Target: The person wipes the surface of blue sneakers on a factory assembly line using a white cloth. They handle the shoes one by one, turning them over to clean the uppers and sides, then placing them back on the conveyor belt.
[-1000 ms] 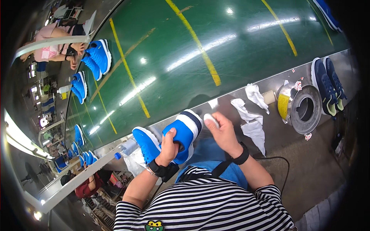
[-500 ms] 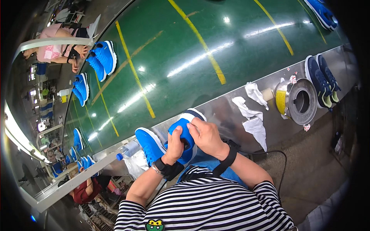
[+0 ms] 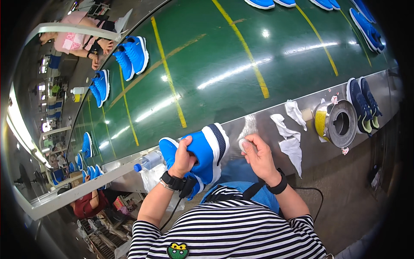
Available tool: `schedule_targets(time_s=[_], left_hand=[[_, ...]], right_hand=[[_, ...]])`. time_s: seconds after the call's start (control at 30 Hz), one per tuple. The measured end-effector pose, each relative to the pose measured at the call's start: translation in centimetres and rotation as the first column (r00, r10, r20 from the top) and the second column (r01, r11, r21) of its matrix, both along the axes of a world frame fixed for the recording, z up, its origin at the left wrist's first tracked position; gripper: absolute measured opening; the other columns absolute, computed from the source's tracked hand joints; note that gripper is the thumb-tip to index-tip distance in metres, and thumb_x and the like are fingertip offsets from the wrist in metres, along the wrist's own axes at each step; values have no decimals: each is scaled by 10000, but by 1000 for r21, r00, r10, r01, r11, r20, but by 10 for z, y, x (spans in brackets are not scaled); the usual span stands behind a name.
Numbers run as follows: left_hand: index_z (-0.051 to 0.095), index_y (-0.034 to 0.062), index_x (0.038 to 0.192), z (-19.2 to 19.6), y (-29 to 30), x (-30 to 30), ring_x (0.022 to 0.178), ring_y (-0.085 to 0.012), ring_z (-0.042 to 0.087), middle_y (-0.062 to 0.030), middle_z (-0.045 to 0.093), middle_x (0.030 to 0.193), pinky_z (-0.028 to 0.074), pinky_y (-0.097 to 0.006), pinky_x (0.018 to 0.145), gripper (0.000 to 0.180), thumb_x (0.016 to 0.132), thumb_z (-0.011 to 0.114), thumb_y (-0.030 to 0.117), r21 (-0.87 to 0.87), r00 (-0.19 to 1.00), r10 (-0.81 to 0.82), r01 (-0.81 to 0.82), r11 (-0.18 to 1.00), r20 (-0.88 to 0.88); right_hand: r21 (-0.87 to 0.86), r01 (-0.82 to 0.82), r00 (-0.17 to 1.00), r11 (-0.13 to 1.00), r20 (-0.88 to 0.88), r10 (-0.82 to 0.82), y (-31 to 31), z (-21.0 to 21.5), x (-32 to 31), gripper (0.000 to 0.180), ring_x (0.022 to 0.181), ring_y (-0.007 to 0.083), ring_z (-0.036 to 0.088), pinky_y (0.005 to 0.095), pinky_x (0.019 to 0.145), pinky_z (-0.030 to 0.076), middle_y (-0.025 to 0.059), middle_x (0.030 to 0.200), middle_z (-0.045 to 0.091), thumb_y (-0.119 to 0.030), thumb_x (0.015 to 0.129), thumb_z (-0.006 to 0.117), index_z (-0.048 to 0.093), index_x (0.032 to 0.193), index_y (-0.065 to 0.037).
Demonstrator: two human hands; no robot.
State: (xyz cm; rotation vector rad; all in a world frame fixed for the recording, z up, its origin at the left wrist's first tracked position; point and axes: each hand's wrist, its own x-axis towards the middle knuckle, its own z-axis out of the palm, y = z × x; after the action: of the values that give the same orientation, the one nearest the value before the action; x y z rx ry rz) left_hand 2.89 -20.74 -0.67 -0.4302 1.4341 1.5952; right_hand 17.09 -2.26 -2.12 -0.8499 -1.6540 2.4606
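Observation:
My left hand (image 3: 183, 160) grips a blue sneaker (image 3: 203, 151) by its collar, thumb on top. The sneaker is tilted, its dark blue heel patch and white sole turned up and to the right. Behind that hand, another blue sneaker (image 3: 167, 149) shows in part at the bench edge. To the right of the held sneaker and apart from it, my right hand (image 3: 260, 159) is closed in a pinch on a small white rounded piece (image 3: 242, 145). What the piece is made of cannot be made out.
Beyond the metal ledge runs a green belt (image 3: 207, 56) with yellow lines and blue sneakers. White cloth scraps (image 3: 292, 151), a metal ring-shaped holder (image 3: 340, 123) and dark sneakers (image 3: 360, 101) lie rightward. A plastic bottle (image 3: 151, 160) stands left. A person in pink (image 3: 77, 32) works across the belt.
My right hand has come off the sneaker and moved right, showing the white piece. My left hand has turned the sneaker so its heel faces up. More blue sneakers show at the upper right.

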Motion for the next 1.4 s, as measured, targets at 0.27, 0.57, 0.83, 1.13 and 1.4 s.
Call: schedule_targets(time_s=[0.27, 0.57, 0.83, 1.13, 1.4], left_hand=[[489, -53, 1132, 6, -10, 9, 1014, -293, 555, -188, 550, 1123, 430, -402, 897, 484, 841, 443, 331, 44, 998, -47, 48, 998, -38], [440, -56, 1169, -3, 12, 17, 1055, -293, 525, -190, 518, 1157, 409, -401, 919, 481, 857, 446, 310, 47, 998, -59, 60, 997, -17], [474, -34, 1111, -29, 51, 22, 1032, -287, 537, -183, 539, 1121, 421, -397, 900, 423, 862, 441, 306, -45, 986, -164, 163, 986, -29], [486, -27, 1051, -50, 62, 19, 988, -251, 549, -155, 544, 1062, 425, -355, 886, 380, 836, 481, 287, -59, 986, -132, 126, 990, -99], [516, -44, 1006, -58, 86, 27, 875, -211, 578, -135, 579, 939, 455, -329, 793, 420, 836, 474, 338, -196, 962, -249, 225, 955, -110]], right_hand=[[429, 41, 998, 902, -67, -13, -14, -13, 6, 109, 667, 132, 530, 252, 608, 425, 61, 774, 555, -103, 859, 530, 521, 907, -6], [894, -16, 988, 447, 82, -129, 17, -83, 38, 192, 904, 252, 476, 363, 785, 361, 53, 871, 534, -102, 688, 666, 583, 860, -90], [966, 28, 963, 258, 43, -264, 64, -120, 33, 178, 872, 246, 462, 380, 760, 336, 41, 870, 526, -134, 698, 655, 596, 863, -104], [193, 559, 822, 807, 3, -570, 129, 4, 118, 85, 614, 65, 555, 185, 510, 438, 21, 713, 579, -57, 836, 563, 547, 913, -25], [965, -143, 797, 221, 244, -552, 210, -20, 135, 46, 716, 304, 584, 398, 654, 464, 123, 759, 590, -50, 712, 596, 611, 754, -38]])
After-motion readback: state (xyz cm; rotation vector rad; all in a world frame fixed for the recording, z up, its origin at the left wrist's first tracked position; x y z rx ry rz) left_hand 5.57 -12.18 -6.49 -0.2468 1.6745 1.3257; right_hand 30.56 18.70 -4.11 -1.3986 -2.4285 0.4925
